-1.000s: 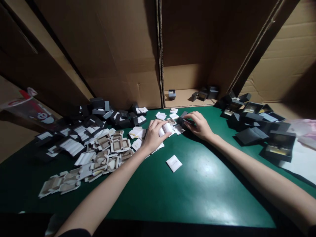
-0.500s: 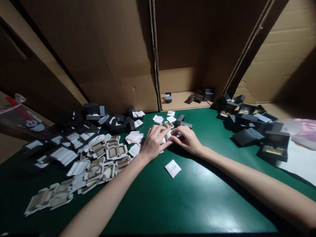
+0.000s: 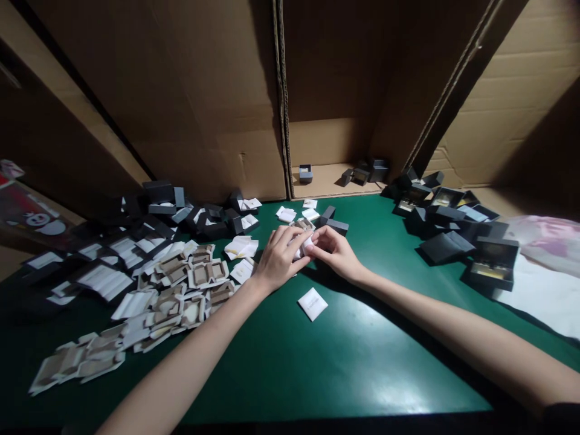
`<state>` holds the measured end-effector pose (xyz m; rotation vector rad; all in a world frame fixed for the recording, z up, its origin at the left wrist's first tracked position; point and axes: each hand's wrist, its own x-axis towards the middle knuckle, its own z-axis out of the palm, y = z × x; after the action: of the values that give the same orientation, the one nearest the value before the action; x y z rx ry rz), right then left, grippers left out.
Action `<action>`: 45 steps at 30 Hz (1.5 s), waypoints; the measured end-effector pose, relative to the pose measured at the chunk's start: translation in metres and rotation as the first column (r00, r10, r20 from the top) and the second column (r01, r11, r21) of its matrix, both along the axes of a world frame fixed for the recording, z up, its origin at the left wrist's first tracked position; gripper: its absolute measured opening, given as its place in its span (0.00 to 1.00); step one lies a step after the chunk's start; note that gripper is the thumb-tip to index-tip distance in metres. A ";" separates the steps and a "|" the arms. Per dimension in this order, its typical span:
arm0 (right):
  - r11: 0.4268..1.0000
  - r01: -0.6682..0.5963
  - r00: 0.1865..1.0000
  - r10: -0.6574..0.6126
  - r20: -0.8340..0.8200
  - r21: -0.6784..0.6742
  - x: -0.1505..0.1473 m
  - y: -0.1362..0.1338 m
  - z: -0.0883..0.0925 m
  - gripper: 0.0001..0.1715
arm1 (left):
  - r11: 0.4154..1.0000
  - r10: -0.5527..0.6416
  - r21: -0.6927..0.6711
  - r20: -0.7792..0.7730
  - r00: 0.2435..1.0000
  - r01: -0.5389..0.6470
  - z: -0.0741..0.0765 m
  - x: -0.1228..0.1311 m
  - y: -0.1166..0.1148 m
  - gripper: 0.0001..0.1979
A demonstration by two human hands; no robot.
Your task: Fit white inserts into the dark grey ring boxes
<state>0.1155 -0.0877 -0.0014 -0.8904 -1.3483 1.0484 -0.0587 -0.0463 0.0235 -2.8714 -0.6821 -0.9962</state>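
My left hand (image 3: 281,257) and my right hand (image 3: 334,252) meet near the middle of the table, both with fingers curled round a small white piece (image 3: 304,249). It looks like a folded box insert, mostly covered by the fingers. Just behind the hands lies another insert (image 3: 304,224) with a brown inside. A dark box (image 3: 334,225) is right behind my right hand. Closer to me, a square white card (image 3: 312,304) with faint print lies flat. White cards (image 3: 243,270) sit beside my left hand.
A heap of white and brown inserts (image 3: 181,305) spreads at left, with dark boxes (image 3: 163,196) behind it. More dark boxes (image 3: 493,263) are piled at right, near a plastic bag (image 3: 550,244). Cardboard walls (image 3: 203,96) enclose the green table (image 3: 389,344). A small box (image 3: 305,173) stands at the back.
The fingers of my right hand have closed in on the white piece, nearer my left hand. The whole view has shifted slightly; the piles lie as before.
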 end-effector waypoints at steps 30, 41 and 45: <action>0.992 0.123 0.984 -0.124 0.130 0.010 0.006 0.005 -0.001 0.16 | 0.996 0.024 -0.087 0.155 0.988 -0.011 -0.005 0.000 0.003 0.28; 0.992 0.112 0.940 -0.127 0.316 0.066 0.001 -0.001 0.000 0.19 | 0.991 -0.005 0.130 0.041 0.999 0.000 -0.005 0.002 -0.003 0.29; 0.986 0.130 0.906 -0.161 0.391 0.104 0.000 -0.004 0.002 0.17 | 0.968 -0.002 0.251 0.063 0.998 -0.014 -0.007 0.008 -0.005 0.27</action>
<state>0.1153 -0.0917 0.0007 -1.1726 -1.6178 0.7156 -0.0504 -0.0517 0.0164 -2.6286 -0.5239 -1.0888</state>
